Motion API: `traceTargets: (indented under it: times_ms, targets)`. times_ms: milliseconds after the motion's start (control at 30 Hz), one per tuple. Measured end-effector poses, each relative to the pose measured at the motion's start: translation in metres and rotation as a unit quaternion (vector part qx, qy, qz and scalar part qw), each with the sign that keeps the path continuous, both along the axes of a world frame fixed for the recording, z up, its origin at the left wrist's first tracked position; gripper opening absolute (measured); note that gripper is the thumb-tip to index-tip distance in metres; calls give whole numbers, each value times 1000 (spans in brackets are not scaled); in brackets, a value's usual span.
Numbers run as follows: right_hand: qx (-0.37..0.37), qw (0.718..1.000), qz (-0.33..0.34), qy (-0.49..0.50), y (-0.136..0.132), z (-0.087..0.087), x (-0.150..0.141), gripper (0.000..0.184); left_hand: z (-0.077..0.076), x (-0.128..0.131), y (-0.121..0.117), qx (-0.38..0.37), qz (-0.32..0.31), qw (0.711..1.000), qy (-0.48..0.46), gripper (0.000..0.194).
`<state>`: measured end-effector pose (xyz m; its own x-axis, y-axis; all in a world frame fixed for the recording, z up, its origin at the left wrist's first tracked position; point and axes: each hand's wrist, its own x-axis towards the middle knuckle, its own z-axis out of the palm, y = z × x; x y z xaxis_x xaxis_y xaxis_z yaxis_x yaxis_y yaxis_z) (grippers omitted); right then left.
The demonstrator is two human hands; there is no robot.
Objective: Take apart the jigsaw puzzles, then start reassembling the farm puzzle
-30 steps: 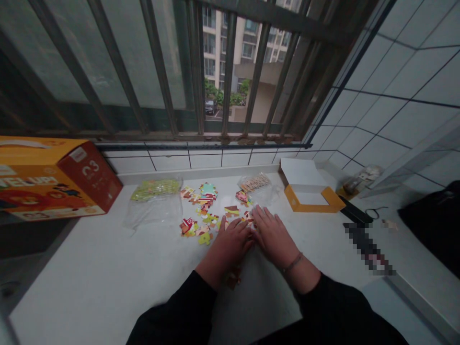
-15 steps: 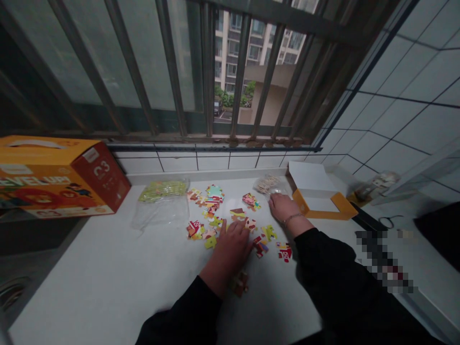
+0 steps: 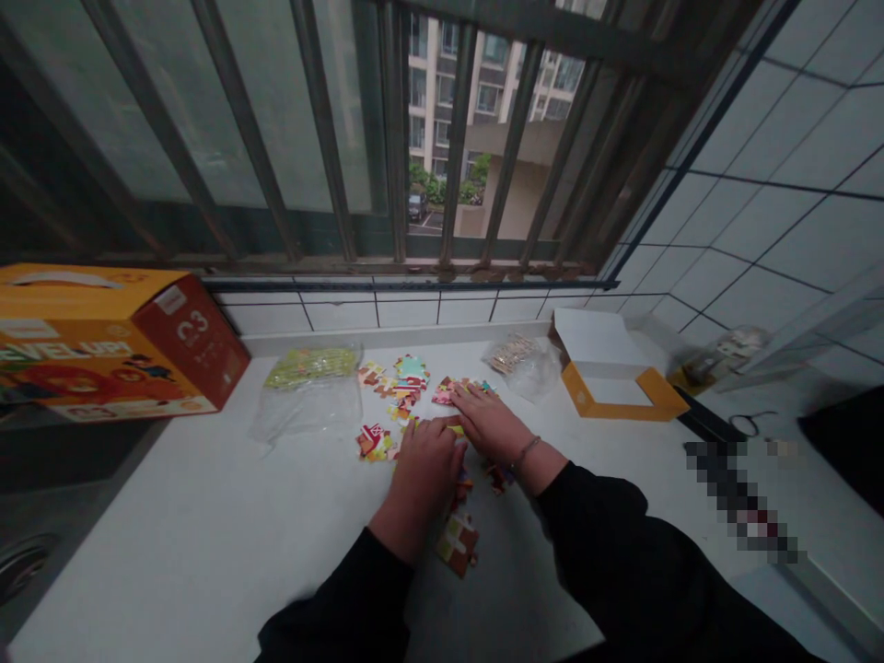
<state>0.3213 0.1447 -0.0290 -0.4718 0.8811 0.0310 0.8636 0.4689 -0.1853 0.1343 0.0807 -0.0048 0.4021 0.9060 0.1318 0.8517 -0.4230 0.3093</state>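
Colourful jigsaw puzzle pieces lie scattered on the white counter. My left hand rests palm down on several of them, fingers side by side and slightly bent; what lies beneath is hidden. Just to its right, my right hand reaches over more pieces, its fingers stretched out and touching a pink and red puzzle piece. Behind the hands lies a group of puzzle pieces with a mint-green one. A brown puzzle piece sits near my left wrist, and dark red pieces show partly under my right wrist.
An orange carton stands at the left. Near the wall lie a clear bag with green contents and another bag with small sticks. An open yellow box is at the right, beside black scissors. A barred window is behind.
My right hand moved right to the bag of sticks, then came back left onto the pieces beside my left hand. My left hand shifted slightly, uncovering more of the brown piece.
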Motion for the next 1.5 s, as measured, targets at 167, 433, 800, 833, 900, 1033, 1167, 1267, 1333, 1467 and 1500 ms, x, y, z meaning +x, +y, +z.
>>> traceTargets:
  times_ms: [167, 433, 800, 833, 900, 1033, 1167, 1267, 1333, 1467, 1500]
  targets:
    - [-33, 995, -84, -36, -8, 1, 20, 68, -11, 0, 1, 4, -34, 999, -34, 29]
    - [-9, 983, -170, -76, -28, 2, 30, 68, -32, 3, 19, 4, 9, 1000, -17, 57]
    - [-2, 999, -25, -37, -12, 7, -1, 62, -13, -5, 12, 52, 60, 997, -1, 35]
    - [7, 999, -32, -41, -15, 8, 2, 62, -13, -5, 12, 50, 62, 997, -1, 36]
    - [21, 997, -54, -57, -23, 8, 9, 64, -14, -5, 13, 46, 65, 997, -2, 36]
    - [31, 990, -111, -85, -37, 10, 16, 64, -21, -5, 14, 43, 65, 997, -3, 37]
    - [34, 987, -127, -90, -48, 17, 15, 57, -24, -5, 13, 51, 41, 998, -16, 34]
    - [38, 988, -124, -82, -55, 23, 13, 51, -18, -6, 12, 53, 43, 998, -14, 30]
    - [30, 988, -127, -81, -60, 26, 12, 48, -15, -6, 12, 50, 55, 997, -6, 30]
    - [21, 987, -128, -89, -57, 31, 5, 45, -16, -7, 14, 52, 53, 997, -12, 28]
    - [26, 988, -125, -84, -53, 33, 1, 43, -18, -8, 15, 55, 59, 997, -14, 29]
